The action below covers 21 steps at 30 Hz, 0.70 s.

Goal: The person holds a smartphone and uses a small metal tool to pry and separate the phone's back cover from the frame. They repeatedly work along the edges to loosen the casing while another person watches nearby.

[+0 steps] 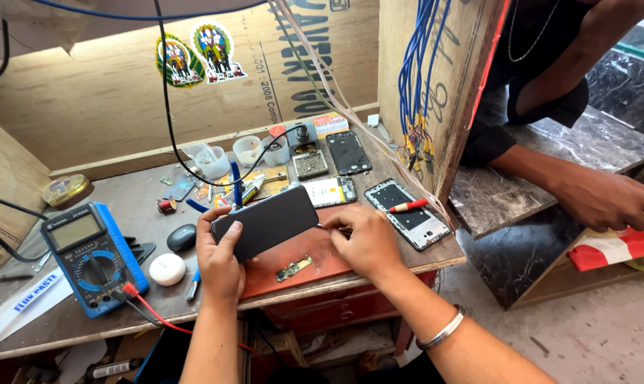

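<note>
The left hand (219, 259) is gripping the lower end of a dark phone (265, 222), fingers curled around its edge and thumb lying on the back, apparently to keep it steady and tilted above the red mat (315, 257) on the surface (66, 320). The right hand (364, 242) is resting at the phone's other end with its fingers pressed together and bent; they seem to be pinching something thin against the edge, though what it is cannot be made out. A small green circuit board (294, 268) is lying on the mat just below the phone, within easy reach. An opened phone (409, 213) with a red pen (407, 206) across it is sitting to the right, near the surface's corner. A blue meter (94, 256) is lying to the left, its red lead trailing off the front edge. Two oval colourful stickers (199, 53) are stuck high on the plywood back wall, and a small orange-and-white label (330, 123) is leaning at its foot. Another person's hand (606, 199) is resting on a marble counter (521, 185) at right.
</note>
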Available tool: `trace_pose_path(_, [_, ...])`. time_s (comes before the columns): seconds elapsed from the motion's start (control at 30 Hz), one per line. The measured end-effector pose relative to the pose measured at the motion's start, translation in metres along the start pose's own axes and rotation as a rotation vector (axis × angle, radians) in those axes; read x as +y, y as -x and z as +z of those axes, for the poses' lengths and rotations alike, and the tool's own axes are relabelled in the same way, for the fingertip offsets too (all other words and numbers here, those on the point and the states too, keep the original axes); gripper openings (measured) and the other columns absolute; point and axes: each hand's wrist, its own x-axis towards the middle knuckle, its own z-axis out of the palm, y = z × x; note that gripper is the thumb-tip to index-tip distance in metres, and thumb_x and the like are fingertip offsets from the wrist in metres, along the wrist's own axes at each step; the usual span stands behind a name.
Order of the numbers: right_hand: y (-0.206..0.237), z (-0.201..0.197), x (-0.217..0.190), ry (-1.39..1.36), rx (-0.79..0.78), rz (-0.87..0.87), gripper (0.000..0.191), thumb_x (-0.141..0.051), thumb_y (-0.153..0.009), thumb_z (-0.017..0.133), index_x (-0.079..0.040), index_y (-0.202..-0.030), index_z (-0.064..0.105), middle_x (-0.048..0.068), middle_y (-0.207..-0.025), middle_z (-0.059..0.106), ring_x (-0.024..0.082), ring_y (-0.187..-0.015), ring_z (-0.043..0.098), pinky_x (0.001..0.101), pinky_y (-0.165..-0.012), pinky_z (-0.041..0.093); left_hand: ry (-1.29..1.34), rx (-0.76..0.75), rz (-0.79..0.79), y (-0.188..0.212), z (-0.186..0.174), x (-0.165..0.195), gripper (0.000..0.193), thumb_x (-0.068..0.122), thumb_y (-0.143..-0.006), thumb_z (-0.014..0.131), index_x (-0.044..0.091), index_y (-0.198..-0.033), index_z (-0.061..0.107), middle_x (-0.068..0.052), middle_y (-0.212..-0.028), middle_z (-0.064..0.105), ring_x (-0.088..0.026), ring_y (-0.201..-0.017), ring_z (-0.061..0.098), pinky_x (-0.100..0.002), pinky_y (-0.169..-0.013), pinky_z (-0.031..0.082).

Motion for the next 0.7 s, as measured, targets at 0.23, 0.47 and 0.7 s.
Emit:
trace_pose_path(0.23, [0.0012, 0.0077, -0.0010, 0.171, 0.024, -0.062, 0.008, -0.008, -0.078, 0.071, -0.013, -0.081, 0.076, 0.002, -0.088, 0.075, 0.025, -0.088, 0.070, 0.0392, -0.078, 0.051, 0.004, 0.011, -0.003, 0.0011, -0.0042, 0.0053, 0.032, 0.004, -0.098, 0.058, 0.012, -0.128, 0.051, -0.007, -0.099, 0.068, -0.012, -0.072, 0.067, -0.026, -0.044, 0.053])
trace_pose_path(0.47, [-0.0011, 0.0093, 0.0001, 0.295, 0.179, 0.005, 0.009, -0.011, -0.077, 0.072, -0.018, -0.079, 0.076, -0.002, -0.084, 0.074, 0.023, -0.091, 0.064, 0.0398, -0.082, 0.043, -0.052, -0.024, -0.001, -0.0023, -0.0048, 0.0025, 0.030, 0.005, -0.097, 0.061, 0.011, -0.125, 0.053, -0.005, -0.098, 0.065, -0.011, -0.074, 0.066, -0.025, -0.045, 0.053])
trace_pose_path(0.7, [-0.0024, 0.0071, -0.0071, 0.311, 0.074, -0.041, 0.006, -0.016, -0.078, 0.074, -0.019, -0.083, 0.077, -0.003, -0.088, 0.075, 0.022, -0.093, 0.064, 0.0401, -0.083, 0.042, -0.218, -0.060, -0.064, -0.0014, 0.0024, 0.0078, 0.026, 0.009, -0.096, 0.064, 0.012, -0.121, 0.056, -0.005, -0.096, 0.064, -0.010, -0.074, 0.066, -0.024, -0.047, 0.054])
